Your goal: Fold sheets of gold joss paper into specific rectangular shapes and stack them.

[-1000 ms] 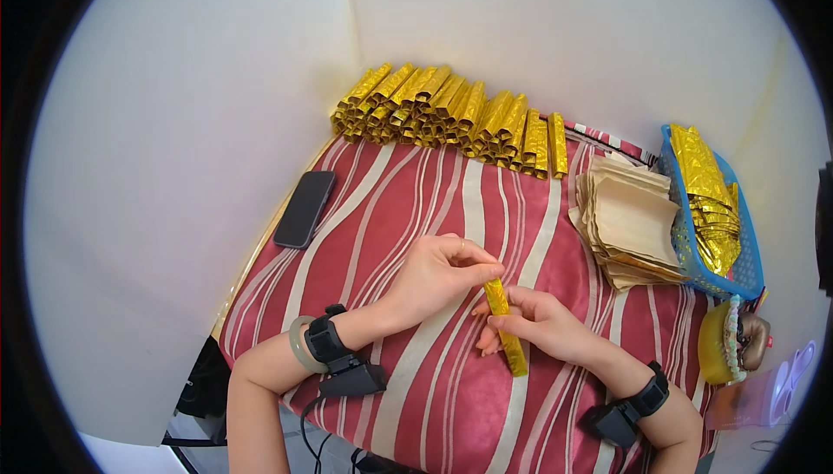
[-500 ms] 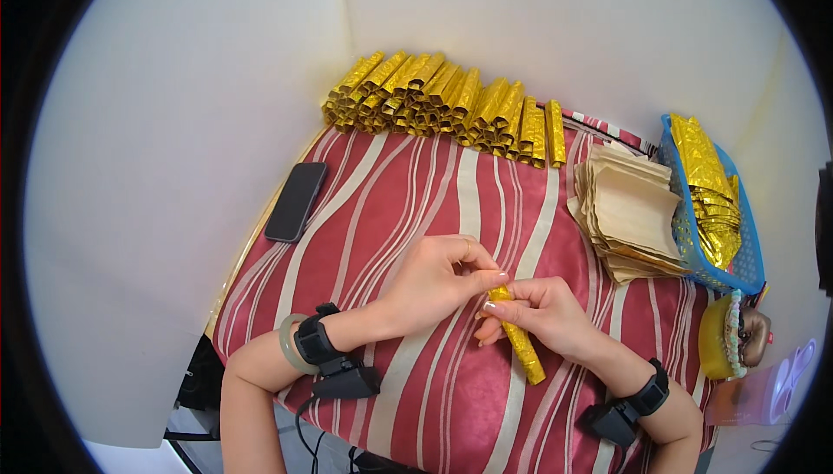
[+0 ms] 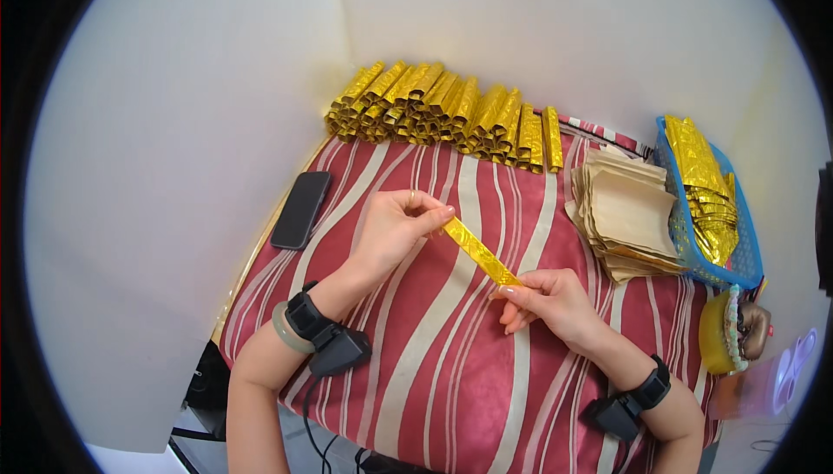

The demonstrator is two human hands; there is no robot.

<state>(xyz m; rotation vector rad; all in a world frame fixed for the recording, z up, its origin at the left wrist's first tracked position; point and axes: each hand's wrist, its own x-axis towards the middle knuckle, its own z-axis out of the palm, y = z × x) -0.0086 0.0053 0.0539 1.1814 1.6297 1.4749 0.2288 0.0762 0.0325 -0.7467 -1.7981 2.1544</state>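
A narrow strip of folded gold foil paper (image 3: 482,253) hangs slantwise between my two hands above the striped cloth. My left hand (image 3: 397,229) pinches its far upper end between thumb and finger. At the lower right end, my right hand (image 3: 551,305) grips it the same way, its other fingers curled below. Beyond my hands, many rolled gold paper tubes (image 3: 434,101) lie stacked in a row along the back edge. A single gold tube (image 3: 553,140) lies at the right end of that row.
A red and white striped cloth (image 3: 416,326) covers the table. A black phone (image 3: 301,209) lies at the left. To the right are a stack of tan paper sheets (image 3: 638,214), a blue basket (image 3: 753,257) of gold paper, a yellow container (image 3: 714,335) and purple scissors (image 3: 791,366).
The gold paper has turned from a roll pointing toward me into a flat slanting strip held at both ends. My left hand has moved away and to the left, apart from my right.
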